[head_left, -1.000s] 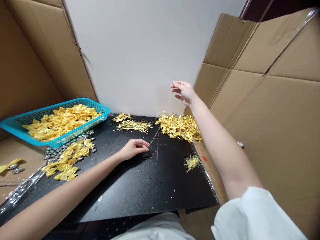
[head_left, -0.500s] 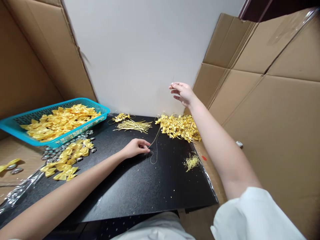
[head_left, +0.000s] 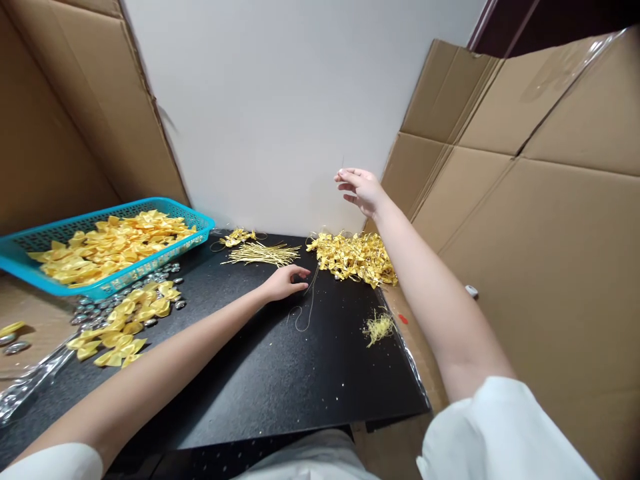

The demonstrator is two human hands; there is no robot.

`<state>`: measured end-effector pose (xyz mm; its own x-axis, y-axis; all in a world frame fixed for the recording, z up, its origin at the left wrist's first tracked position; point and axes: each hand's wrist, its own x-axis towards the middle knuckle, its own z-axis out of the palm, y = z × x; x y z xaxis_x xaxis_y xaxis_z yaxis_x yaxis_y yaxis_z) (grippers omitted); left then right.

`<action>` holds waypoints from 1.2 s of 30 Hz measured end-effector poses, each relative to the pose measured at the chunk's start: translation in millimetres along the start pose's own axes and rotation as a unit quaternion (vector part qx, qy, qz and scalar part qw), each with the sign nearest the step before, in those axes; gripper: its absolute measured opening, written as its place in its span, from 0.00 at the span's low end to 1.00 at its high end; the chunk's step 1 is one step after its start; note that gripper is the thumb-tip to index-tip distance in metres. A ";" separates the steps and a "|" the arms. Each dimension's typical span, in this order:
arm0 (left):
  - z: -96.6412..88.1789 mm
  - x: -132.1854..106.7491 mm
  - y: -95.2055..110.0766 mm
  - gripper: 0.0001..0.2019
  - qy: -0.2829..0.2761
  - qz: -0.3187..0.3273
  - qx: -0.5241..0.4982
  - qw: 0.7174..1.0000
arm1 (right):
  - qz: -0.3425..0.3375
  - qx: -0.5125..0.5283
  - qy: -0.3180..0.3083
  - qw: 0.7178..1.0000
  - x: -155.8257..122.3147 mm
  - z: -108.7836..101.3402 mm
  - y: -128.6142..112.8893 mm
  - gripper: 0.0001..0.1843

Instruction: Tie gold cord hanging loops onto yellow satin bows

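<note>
Raised before the wall, my right hand [head_left: 363,190] pinches a thin needle [head_left: 343,162] that points up. Low over the black board [head_left: 280,387], my left hand [head_left: 286,283] has its thumb and fingers apart, with nothing visible between them. Just to its right a fine thread [head_left: 313,297] runs down and curls on the board. Beyond the left hand lies a bundle of short gold cords [head_left: 263,253]. A heap of yellow bows with gold loops [head_left: 353,257] sits below the right hand.
A turquoise basket [head_left: 203,230] of yellow bows stands at the left. Loose bows [head_left: 120,333] and shiny silver beads [head_left: 100,305] lie beside it. Thread scraps [head_left: 379,327] are near the board's right edge. Cardboard panels [head_left: 550,267] flank the board, with a wall [head_left: 265,113] behind.
My left hand has moved forward and slightly right, its fingers parting from the thread. The right hand stays raised with the needle. The view has shifted slightly.
</note>
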<state>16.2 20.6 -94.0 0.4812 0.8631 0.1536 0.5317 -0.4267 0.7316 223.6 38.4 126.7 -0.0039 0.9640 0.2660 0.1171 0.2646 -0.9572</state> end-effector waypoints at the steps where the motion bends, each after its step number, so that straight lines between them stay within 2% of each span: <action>1: 0.6 4.4 1.7 0.22 -0.009 0.012 -0.006 1.000 | 0.002 0.001 0.000 1.000 -0.4 0.0 -0.4 0.05; 5: 5.5 19.6 6.8 0.19 -0.046 0.043 -0.037 0.997 | 0.004 0.005 -0.002 1.000 -1.4 0.5 -0.8 0.05; 13: 15.6 29.6 5.1 0.15 -0.065 0.042 -0.088 0.993 | -0.002 -0.002 -0.002 1.000 0.5 -3.2 -0.5 0.06; 19: 8.1 24.5 2.8 0.15 -0.065 0.026 -0.106 0.992 | -0.005 -0.003 -0.012 1.000 2.6 -10.2 1.8 0.05; 28: -1.2 16.4 1.3 0.19 -0.045 0.016 -0.117 0.992 | 0.014 0.009 0.014 1.000 -4.6 -7.1 -3.2 0.06; 36: -14.8 11.0 -7.3 0.23 -0.044 0.022 -0.101 0.994 | 0.009 0.004 0.028 1.000 -0.8 -9.1 1.7 0.05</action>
<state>7.3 37.3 -87.9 0.5646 0.8139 0.1372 0.3615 -0.3933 0.8454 232.8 37.7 125.9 0.0537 0.9655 0.2548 0.1082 0.2481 -0.9627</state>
